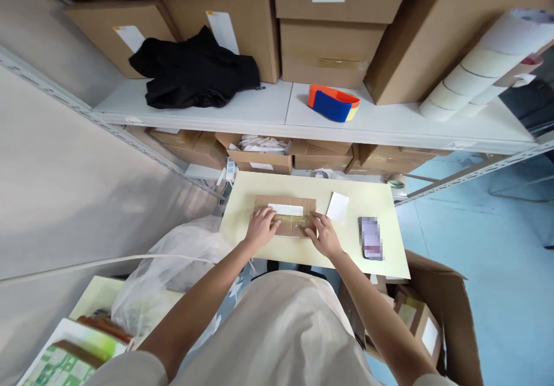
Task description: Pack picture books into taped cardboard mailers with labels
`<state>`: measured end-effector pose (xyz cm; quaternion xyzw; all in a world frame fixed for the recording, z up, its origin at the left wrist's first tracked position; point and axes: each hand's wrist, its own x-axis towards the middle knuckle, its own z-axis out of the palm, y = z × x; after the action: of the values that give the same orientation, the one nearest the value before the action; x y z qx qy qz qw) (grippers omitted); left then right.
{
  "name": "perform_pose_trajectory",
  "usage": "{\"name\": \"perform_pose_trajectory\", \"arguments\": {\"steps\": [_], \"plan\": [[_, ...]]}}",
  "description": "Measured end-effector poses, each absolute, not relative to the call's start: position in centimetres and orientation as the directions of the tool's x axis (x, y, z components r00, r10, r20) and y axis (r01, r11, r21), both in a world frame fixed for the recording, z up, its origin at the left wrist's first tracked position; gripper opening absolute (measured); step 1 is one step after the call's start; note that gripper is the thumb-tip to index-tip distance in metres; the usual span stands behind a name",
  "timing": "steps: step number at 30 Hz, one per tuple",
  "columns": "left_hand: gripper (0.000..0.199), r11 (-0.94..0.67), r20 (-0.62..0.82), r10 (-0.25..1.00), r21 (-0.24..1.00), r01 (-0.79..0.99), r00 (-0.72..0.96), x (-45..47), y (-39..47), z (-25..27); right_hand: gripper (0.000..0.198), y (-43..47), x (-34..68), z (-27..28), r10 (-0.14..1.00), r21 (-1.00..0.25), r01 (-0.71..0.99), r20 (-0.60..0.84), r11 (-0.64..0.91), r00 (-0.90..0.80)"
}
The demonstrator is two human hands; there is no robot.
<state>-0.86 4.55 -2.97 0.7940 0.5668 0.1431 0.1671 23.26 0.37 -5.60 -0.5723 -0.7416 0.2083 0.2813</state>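
A small flat cardboard box (293,229) lies on the pale yellow table, with a white label (285,209) and a strip of yellowish tape across its top. My left hand (261,228) holds the box at its left end, fingers and thumb resting on the top near the label. At the right end, my right hand (324,235) grips the box by its edge, thumb towards me. Beyond my right hand is a white sheet of paper (337,207), and farther right lies a phone (370,238) with a blurred screen.
Behind the table (311,185) stands a shelf (277,115) bearing cardboard boxes (331,51), black clothing (194,71), an orange and blue band (333,103) and white rolls (459,80). Clear plastic wrapping (173,259) is at left; an open carton (450,311) holding boxes stands at right.
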Motion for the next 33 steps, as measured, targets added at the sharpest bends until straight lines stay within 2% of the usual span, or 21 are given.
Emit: {"name": "perform_pose_trajectory", "arguments": {"steps": [3,5,9,11,17,19,25,27,30,33], "plan": [[0.026,-0.263,0.024,0.959,0.435,0.861,0.281,0.5,5.5,-2.6,0.037,0.3,25.0,-7.0,0.983,-0.761,0.627,0.180,0.166,-0.042],[0.026,-0.280,0.022,0.953,0.453,0.846,0.304,1.8,6.1,-2.4,0.036,0.5,26.6,-8.4,0.990,-0.782,0.618,0.136,0.079,0.046],[0.024,-0.320,0.044,0.937,0.502,0.804,0.346,5.3,7.5,-2.4,0.039,1.9,30.5,-11.7,0.996,-0.679,0.730,-0.019,-0.075,0.085],[0.024,-0.354,0.058,0.922,0.523,0.775,0.382,7.4,8.3,-2.5,0.042,3.2,32.4,-13.2,0.994,-0.604,0.790,-0.074,-0.104,0.074],[0.020,-0.459,0.013,0.849,0.514,0.725,0.528,13.8,11.3,-2.7,0.055,7.5,35.7,-15.8,0.975,-0.425,0.905,-0.208,-0.021,-0.075],[0.020,-0.466,-0.034,0.832,0.499,0.731,0.554,15.6,12.4,-3.0,0.052,8.0,36.2,-16.2,0.966,-0.395,0.919,-0.231,0.015,-0.115],[0.022,-0.438,-0.157,0.815,0.464,0.770,0.558,18.4,14.9,-4.7,0.033,8.0,37.3,-16.7,0.975,-0.415,0.907,-0.166,0.068,-0.149],[0.022,-0.439,-0.171,0.815,0.439,0.784,0.553,18.6,15.2,-5.1,0.035,7.6,37.4,-16.9,0.972,-0.431,0.898,-0.156,0.092,-0.175],[0.024,-0.449,-0.173,0.818,0.404,0.797,0.549,18.6,15.1,-5.2,0.050,6.4,37.1,-17.0,0.965,-0.427,0.894,-0.148,0.133,-0.214],[0.025,-0.467,-0.171,0.813,0.379,0.799,0.556,18.7,14.9,-5.1,0.045,4.9,36.8,-16.9,0.956,-0.400,0.899,-0.148,0.177,-0.254]]}}
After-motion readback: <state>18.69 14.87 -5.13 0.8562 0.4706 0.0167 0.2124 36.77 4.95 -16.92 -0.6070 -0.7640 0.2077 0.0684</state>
